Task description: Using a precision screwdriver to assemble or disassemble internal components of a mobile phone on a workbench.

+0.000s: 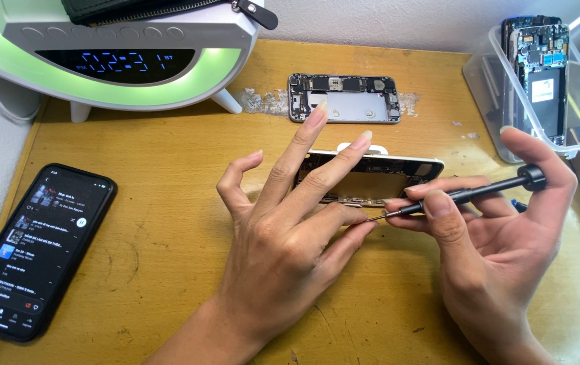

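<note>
The wooden counter carried everything and showed scratches and a patch of pale residue near its far edge. At the far left stood a white clock lamp with a green glowing rim and a blue digit display; a dark zippered pouch lay on top of it. At the far right sat a clear plastic bin holding stripped phone frames upright. A black smartphone lay at the near left with its screen lit and a white cable plugged into its lower end. An opened phone chassis lay flat near the far edge, its circuit boards exposed.

The opened phone under work lay at the middle of the counter, its internals facing up, just beyond my hands. My left hand rested over its left portion; the index and middle fingers were stretched out above the frame, the little finger curled free, and the thumb and ring finger met near the phone's lower edge, touching at the tool tip. My right hand had its grip pinched around a slim black precision screwdriver: thumb and forefinger pressed on the shaft, and the index finger curved over the rotating end cap. The tip pointed left, meeting the phone's near edge beside my left fingertips. I could not tell which screw it touched.
</note>
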